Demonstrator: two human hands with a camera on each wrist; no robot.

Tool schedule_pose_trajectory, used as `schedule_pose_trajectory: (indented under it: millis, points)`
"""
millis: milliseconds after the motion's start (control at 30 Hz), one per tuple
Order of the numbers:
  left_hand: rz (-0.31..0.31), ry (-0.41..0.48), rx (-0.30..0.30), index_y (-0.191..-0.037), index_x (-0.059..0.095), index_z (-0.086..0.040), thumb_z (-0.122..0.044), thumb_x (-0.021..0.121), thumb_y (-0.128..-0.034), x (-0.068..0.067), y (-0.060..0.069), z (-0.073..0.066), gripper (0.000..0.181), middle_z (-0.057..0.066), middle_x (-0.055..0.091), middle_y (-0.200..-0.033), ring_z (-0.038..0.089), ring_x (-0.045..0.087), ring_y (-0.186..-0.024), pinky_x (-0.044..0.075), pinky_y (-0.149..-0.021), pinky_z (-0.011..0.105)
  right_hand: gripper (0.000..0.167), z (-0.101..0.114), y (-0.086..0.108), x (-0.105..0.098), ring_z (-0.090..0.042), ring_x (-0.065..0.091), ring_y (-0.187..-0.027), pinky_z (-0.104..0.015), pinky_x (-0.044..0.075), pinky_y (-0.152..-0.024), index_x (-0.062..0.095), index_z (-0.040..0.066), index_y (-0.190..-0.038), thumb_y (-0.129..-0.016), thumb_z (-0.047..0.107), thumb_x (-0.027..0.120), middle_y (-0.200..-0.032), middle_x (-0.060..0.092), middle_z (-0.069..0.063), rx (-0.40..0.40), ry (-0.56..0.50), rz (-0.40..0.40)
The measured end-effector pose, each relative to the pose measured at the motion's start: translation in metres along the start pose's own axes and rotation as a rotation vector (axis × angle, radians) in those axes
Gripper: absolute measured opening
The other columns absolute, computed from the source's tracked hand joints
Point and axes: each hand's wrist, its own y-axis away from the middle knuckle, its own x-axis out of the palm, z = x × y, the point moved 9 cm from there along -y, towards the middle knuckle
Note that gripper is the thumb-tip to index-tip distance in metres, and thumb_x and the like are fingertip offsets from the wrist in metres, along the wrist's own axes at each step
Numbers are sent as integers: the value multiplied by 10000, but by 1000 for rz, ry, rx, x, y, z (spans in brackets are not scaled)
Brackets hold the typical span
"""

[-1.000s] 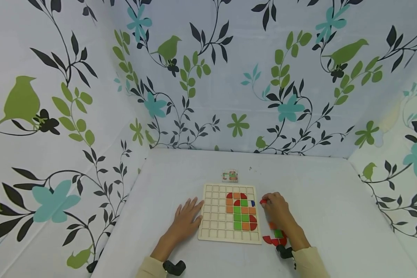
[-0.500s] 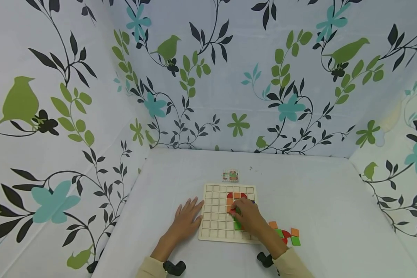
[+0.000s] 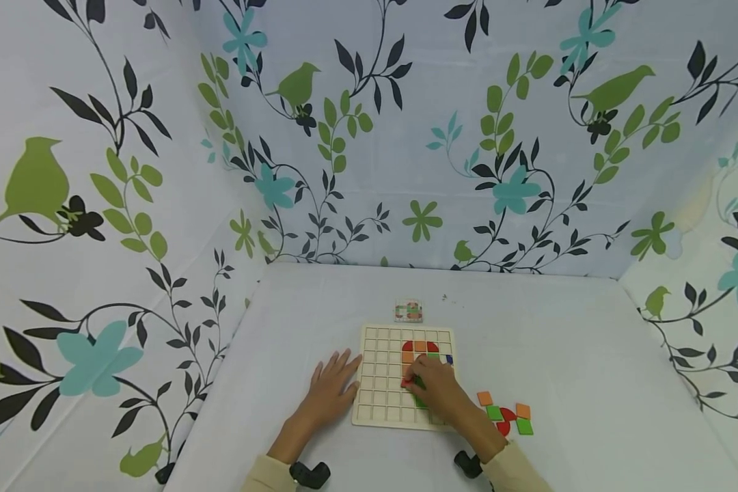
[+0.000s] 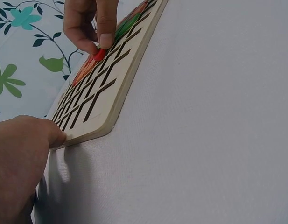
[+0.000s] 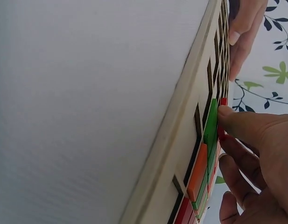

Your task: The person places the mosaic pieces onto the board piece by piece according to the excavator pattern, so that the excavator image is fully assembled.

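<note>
Pinching a red piece (image 4: pixel 101 55), the right hand (image 3: pixel 435 387) had moved from right of the grid board (image 3: pixel 378 396) to above it, bringing the piece to the left edge of the coloured pattern (image 3: pixel 420 346); this apparently advanced placement, though seating could not be confirmed. The left hand (image 3: pixel 329 393), fingers spread, touched the board's left edge. Loose pieces (image 3: pixel 525 427) lay near right.

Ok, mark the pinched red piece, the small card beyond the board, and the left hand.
Pinched red piece (image 4: pixel 101 55): left wrist view, exposed side.
Small card (image 3: pixel 408 311): head view, middle of its face.
Left hand (image 3: pixel 330 389): head view, back of hand.
</note>
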Motion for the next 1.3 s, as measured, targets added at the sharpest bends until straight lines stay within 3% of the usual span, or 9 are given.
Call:
schedule_pose_trajectory:
  millis: [300,633,867,1100,1300]
  points:
    - [2,-5,0,-1608,467,-182,-283,565,-1074,0,-1,0,553,137,361,-1701,407,251,-1600,151,-1246,710,138,4,2,-3,-178,612,-990,-468,504,-847,713,194,-952,-912,190,845,-991,656,65,-48,41,-15]
    - [-2,0,0,-1607,469,-185,-287,565,-1074,0,-1,0,551,135,362,-1700,408,255,-1599,152,-1245,711,166,10,4,-3,-179,587,-971,-423,488,-809,747,194,-1081,-934,188,823,-1044,677,37,-80,77,14]
    - [-1,-5,-6,-1609,466,-187,-290,563,-1072,-1,-2,0,555,130,359,-1702,402,251,-1601,150,-1246,708,174,6,6,-3,-210,606,-1021,-464,489,-850,754,181,-1081,-925,189,831,-1083,697,19,-53,69,12]
    - [7,-11,-8,-1609,466,-187,-293,563,-1072,0,-2,0,556,134,360,-1702,410,255,-1598,154,-1245,709,153,6,4,-3,-201,576,-995,-387,400,-783,753,167,-1052,-922,155,832,-1051,676,22,14,40,40]
    - [-2,0,-10,-1603,475,-174,-276,565,-1070,2,-1,0,550,140,365,-1697,412,259,-1596,152,-1245,710,187,2,8,-10,-235,619,-1077,-407,415,-798,754,164,-1086,-916,150,832,-1089,682,8,59,15,14]
